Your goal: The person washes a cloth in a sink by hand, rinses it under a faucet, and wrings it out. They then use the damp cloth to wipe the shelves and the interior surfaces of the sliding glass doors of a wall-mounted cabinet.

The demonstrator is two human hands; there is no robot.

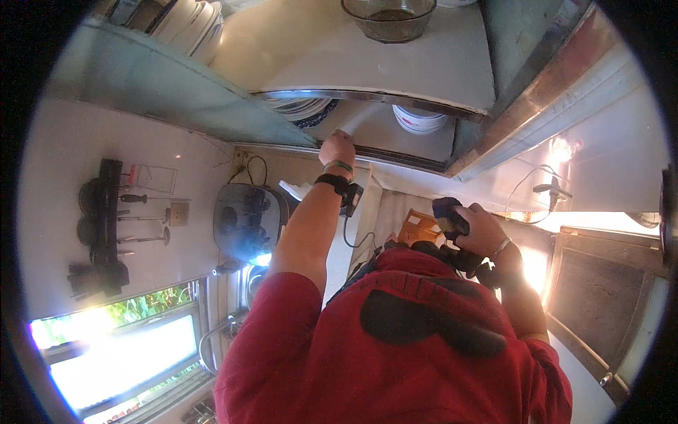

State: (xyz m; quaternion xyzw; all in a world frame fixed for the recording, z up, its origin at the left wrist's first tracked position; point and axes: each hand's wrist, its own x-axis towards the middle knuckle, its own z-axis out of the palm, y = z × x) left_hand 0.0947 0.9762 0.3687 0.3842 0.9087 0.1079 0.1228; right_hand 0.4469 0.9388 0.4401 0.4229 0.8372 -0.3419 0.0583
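Observation:
My left hand (337, 148) is raised to the front edge of the cabinet's lower shelf (367, 126), with its fingers curled closed. What lies inside those fingers, if anything, is hidden. Lower and to the right, in front of my body, my right hand (484, 232) grips a dark bundled cloth (450, 218). On the lower shelf, a stack of plates (304, 109) sits left of my left hand and a stack of white bowls (419, 119) sits to its right. A glass bowl (390, 20) stands on the shelf above.
More plates (189, 28) stand at the upper left. A dark rounded appliance (247, 219) is below the cabinet. Utensils hang from a wall rack (109, 219) near a bright window (123, 353). A plugged-in cord (552, 189) is on the right, above a dark-panelled door (600, 297).

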